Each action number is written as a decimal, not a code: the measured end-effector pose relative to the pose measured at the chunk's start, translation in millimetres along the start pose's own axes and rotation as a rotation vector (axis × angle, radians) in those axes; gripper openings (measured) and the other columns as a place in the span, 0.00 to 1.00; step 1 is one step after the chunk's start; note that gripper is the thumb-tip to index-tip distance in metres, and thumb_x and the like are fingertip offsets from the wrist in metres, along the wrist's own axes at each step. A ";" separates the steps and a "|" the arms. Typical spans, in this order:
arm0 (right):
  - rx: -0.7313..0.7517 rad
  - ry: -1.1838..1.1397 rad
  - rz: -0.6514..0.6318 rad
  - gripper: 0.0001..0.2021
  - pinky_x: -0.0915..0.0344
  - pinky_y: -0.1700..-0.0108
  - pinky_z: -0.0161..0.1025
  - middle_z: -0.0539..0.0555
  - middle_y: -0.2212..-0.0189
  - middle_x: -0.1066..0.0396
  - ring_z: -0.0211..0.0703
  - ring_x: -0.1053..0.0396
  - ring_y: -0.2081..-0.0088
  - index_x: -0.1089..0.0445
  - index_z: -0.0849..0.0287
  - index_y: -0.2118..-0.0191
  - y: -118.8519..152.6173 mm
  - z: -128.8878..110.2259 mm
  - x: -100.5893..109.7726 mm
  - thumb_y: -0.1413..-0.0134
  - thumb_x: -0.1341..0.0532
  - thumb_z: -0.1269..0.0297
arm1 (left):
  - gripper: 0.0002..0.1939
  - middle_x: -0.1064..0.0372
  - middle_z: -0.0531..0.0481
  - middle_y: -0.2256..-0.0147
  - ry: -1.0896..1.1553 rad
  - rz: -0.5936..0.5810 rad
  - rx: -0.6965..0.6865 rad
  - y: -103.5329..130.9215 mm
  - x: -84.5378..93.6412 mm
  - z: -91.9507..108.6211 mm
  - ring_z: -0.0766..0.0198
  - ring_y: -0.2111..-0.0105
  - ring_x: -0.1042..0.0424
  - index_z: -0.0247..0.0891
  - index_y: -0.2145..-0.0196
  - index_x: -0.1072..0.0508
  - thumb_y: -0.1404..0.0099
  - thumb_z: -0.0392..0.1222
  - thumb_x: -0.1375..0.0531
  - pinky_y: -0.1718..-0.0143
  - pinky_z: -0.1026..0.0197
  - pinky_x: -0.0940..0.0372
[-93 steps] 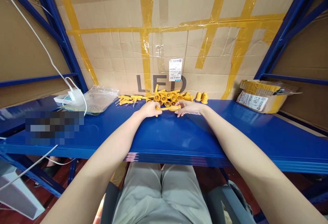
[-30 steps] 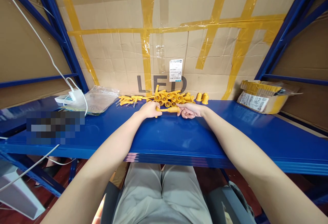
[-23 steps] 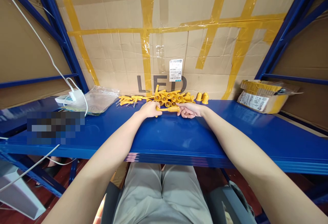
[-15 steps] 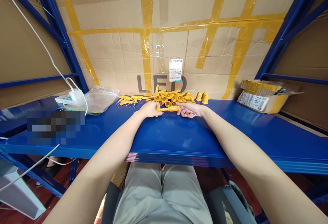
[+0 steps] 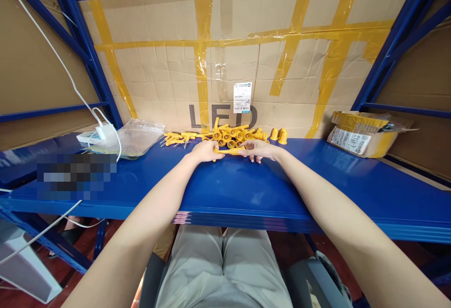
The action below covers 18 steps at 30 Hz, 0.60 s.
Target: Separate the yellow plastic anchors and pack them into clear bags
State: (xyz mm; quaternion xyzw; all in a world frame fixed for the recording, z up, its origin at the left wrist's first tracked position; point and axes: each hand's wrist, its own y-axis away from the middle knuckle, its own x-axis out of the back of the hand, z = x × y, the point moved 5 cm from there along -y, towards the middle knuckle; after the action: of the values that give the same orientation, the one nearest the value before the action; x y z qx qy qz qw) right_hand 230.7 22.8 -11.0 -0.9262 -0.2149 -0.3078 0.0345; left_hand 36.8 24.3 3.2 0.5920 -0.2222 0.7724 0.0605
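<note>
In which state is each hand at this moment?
Left hand: closed, holding one end of the yellow piece.
Right hand: closed, fingers pinching its other end.

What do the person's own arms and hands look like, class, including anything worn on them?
The left hand and right hand are both gloveless. Both forearms are bare, with no sleeve, watch or bracelet in view.

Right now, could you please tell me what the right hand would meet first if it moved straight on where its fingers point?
Beyond the slim yellow plastic-looking piece it touches, the right hand would probably meet the left hand first, though depth is unclear.
</note>
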 end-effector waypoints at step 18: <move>0.305 0.527 0.203 0.14 0.43 0.69 0.35 0.51 0.73 0.33 0.40 0.37 0.71 0.30 0.60 0.68 -5.7 -18.7 0.3 0.57 0.35 0.54 | 0.17 0.28 0.53 0.78 0.059 0.018 -0.023 1.4 1.8 2.5 0.60 0.73 0.29 0.40 0.73 0.31 0.51 0.57 0.39 0.73 0.63 0.40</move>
State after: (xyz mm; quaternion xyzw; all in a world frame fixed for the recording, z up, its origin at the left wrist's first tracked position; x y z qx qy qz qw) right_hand 218.1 24.4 3.9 -0.8155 -0.1490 -0.4962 0.2578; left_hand 38.0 21.8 5.0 0.5662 -0.2346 0.7874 0.0670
